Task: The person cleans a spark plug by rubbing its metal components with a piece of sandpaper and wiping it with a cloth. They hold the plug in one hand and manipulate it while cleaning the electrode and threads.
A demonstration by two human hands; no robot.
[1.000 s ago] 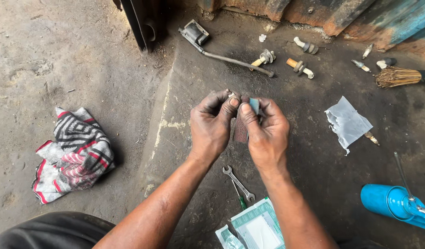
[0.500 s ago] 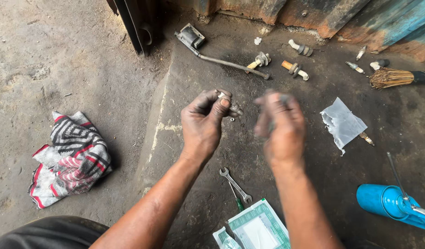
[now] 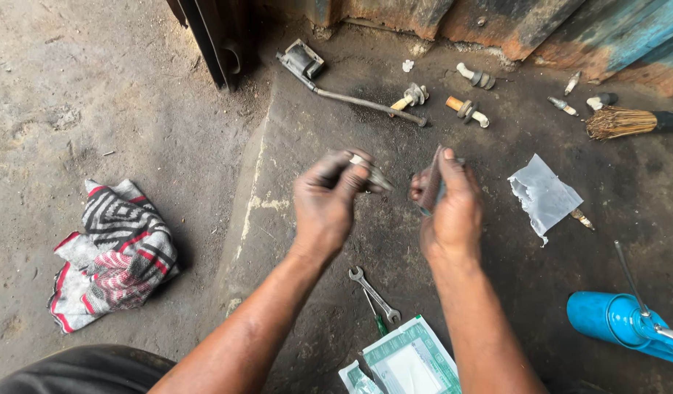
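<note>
A small grey metal part, shape blurred, is pinched between thumb and fingertips of the left hand, held above the dark oily concrete floor at frame centre. A thin dark flat strip, backed by something pale blue-grey, is gripped upright in the right hand, thumb pressed along it; what it is cannot be told. The two hands are near each other but apart, with the gap at about 3 o'clock from the left hand. A small silver open-ended spanner lies on the floor at 6 o'clock from the hands, with a green-handled tool just beside it and a white-and-green flat paper packet lower still. A crumpled clear plastic wrapper lies at 3 o'clock from the right hand. A blue cylindrical can with a metal spout sits at 4 o'clock. A long grey metal rod with a boxy end lies at 12 o'clock, with several spark plugs beside it and a straw brush with a dark handle at 2 o'clock. A red, black and white patterned rag lies well apart at 9 o'clock.
</note>
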